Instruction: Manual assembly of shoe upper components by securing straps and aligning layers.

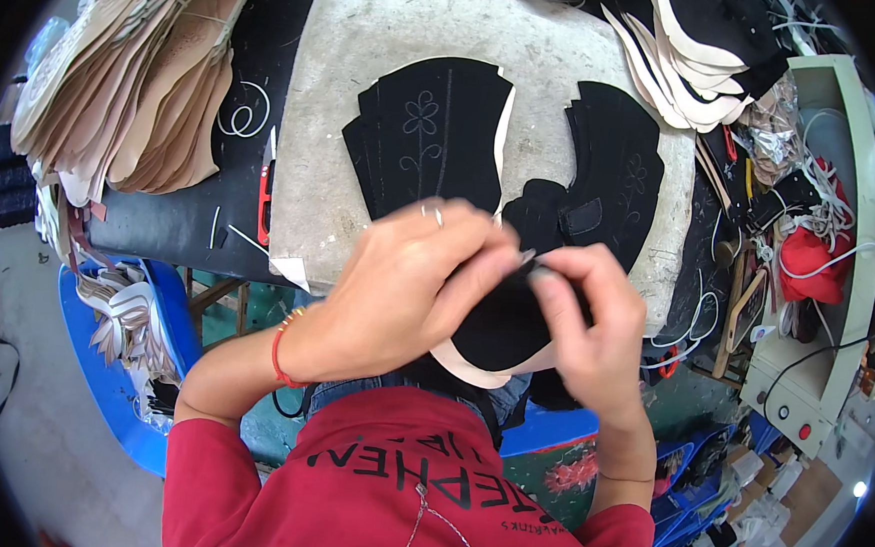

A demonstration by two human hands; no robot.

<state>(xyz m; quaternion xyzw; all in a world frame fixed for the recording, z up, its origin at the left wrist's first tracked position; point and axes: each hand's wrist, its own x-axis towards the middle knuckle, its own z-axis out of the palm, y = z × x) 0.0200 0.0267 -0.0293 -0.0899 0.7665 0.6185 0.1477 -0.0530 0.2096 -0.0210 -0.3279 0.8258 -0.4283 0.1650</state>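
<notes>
My left hand (387,285), with a ring and a red wrist cord, is closed in a pinch over the near edge of the table. Its fingertips meet those of my right hand (595,318), also pinched, around a small spot too fine to make out. Under and between them lies a black shoe-upper piece (499,327) with a pale curved edge, partly hidden by my fingers. Just beyond my hands, a stack of black boot-shaft pieces (432,123) with flower stitching lies on the left, and a second stack (629,175) on the right.
A worn pale board (340,57) covers the black table. Tied tan leather pieces (129,74) pile up at left, near red-handled scissors (265,198). Cream curved pieces (686,63) lie at far right. Beside the table stand a blue bin (119,394) and a cream machine frame (837,298).
</notes>
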